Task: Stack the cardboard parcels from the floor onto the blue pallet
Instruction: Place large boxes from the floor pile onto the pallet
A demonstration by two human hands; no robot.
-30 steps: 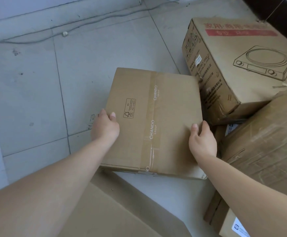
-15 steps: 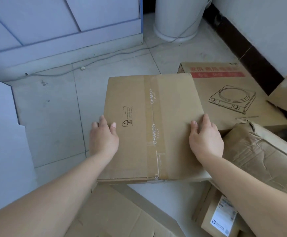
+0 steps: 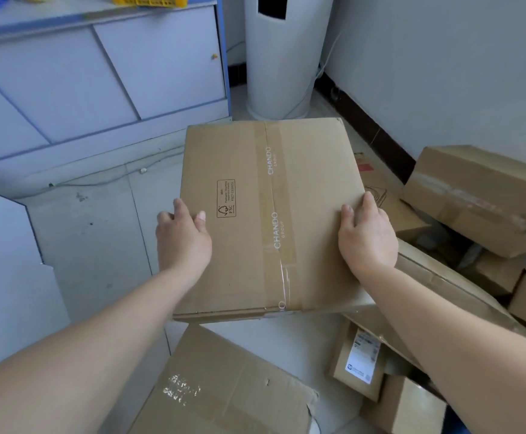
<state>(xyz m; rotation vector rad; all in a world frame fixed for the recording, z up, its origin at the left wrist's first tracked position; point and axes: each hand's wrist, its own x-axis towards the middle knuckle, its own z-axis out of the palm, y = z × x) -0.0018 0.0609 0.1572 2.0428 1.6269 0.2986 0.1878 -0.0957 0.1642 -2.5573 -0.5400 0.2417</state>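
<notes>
Gripping the cardboard parcel (image 3: pixel 271 214) by its two sides, the left hand (image 3: pixel 183 242) and the right hand (image 3: pixel 366 236) are seen well apart. Each is clamped on an edge, with the thumb laid on the top face and the other fingers wrapped over the side. The parcel is held in the air above the grey tiled floor (image 3: pixel 98 252), its taped seam (image 3: pixel 279 220) running away from the person and the word CHANDO printed twice along the tape. A small FSC mark (image 3: pixel 226 198) is printed on the top face, just beside the left thumb. Below the parcel's near edge a flattened, torn carton (image 3: pixel 224 386) is laid on the floor. To the right, other cardboard boxes (image 3: pixel 481 195) are heaped against the wall, and a small box with a white label (image 3: pixel 360 361) is wedged low among them, partly hidden by the right forearm. Beyond the parcel a pale blue cabinet (image 3: pixel 114 73) is set along the far wall, and a white cylindrical unit (image 3: pixel 280 64) is stood in the corner beside it, where the dark skirting (image 3: pixel 374 130) begins.
</notes>
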